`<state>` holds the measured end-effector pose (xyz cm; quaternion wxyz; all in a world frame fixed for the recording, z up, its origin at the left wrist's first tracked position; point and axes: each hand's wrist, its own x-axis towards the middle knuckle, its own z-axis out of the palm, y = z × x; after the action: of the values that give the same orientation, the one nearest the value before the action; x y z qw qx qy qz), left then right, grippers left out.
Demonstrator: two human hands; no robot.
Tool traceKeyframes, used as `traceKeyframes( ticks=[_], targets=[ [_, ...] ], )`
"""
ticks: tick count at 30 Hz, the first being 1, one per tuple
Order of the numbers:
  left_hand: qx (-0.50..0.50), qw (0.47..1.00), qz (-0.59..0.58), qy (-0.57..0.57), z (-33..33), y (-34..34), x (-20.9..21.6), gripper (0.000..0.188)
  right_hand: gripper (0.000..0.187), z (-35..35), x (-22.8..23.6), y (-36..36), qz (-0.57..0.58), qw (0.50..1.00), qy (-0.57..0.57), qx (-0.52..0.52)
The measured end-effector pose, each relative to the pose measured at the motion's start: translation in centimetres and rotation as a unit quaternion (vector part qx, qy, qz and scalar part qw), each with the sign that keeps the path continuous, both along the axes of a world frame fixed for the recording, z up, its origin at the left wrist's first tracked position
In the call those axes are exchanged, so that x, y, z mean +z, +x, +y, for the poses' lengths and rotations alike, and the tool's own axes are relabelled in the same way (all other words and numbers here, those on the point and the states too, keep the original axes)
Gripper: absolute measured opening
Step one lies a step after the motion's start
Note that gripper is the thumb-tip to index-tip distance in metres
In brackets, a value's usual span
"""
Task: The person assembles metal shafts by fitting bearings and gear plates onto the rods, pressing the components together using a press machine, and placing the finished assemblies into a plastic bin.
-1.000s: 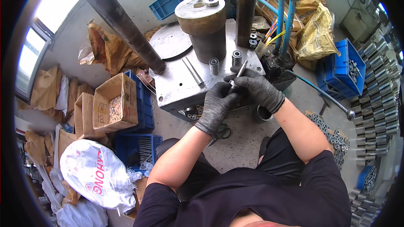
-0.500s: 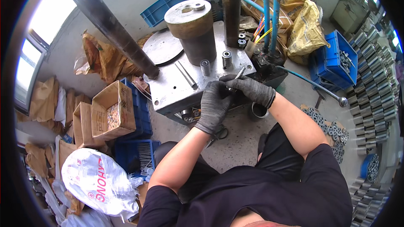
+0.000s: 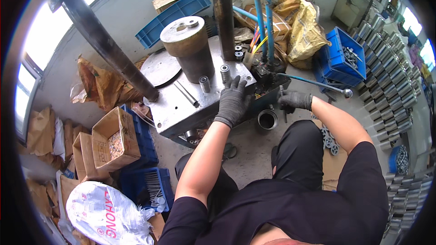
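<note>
My left hand (image 3: 233, 103), in a dark grey glove, rests on the front right part of a metal plate (image 3: 170, 109), fingers stretched out and apart. Just behind its fingertips stands a short steel cylinder with a bored top (image 3: 225, 73). A second, ridged cylinder (image 3: 205, 84) stands to its left, and two slim rods (image 3: 186, 94) lie beside that. Off the plate's right edge, my right hand (image 3: 296, 100), gloved alike, has its fingers curled. A dark slim piece shows below those fingers; its kind is not clear.
A thick capped cylinder (image 3: 190, 59) and dark posts (image 3: 223, 18) rise from the plate. A dark cup (image 3: 267, 120) sits below its right side. A ball-ended lever (image 3: 318, 83) reaches right toward blue crates (image 3: 341, 59). Stacked metal tubes (image 3: 386, 77) line the right; cardboard boxes (image 3: 116, 143) stand left.
My hands were together at the plate's front edge with a thin metal piece between them. They have parted: the left lies on the plate, the right has moved right. The view has shifted.
</note>
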<state>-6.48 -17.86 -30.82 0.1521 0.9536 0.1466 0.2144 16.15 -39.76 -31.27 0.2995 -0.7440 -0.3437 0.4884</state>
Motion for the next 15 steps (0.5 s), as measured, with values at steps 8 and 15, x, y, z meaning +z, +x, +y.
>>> traceKeyframes(
  ticks=[8,15],
  targets=[
    [0.032,0.995,0.062,0.075,0.5,3.1,-1.5,0.074,0.031,-20.7,-11.2,3.4,-0.074,0.956,-0.003,-0.284],
    [-0.103,0.986,-0.08,0.108,-1.1,1.8,-1.3,0.042,0.045,-34.3,-18.0,-3.6,0.04,0.824,0.09,-0.558]
  ],
)
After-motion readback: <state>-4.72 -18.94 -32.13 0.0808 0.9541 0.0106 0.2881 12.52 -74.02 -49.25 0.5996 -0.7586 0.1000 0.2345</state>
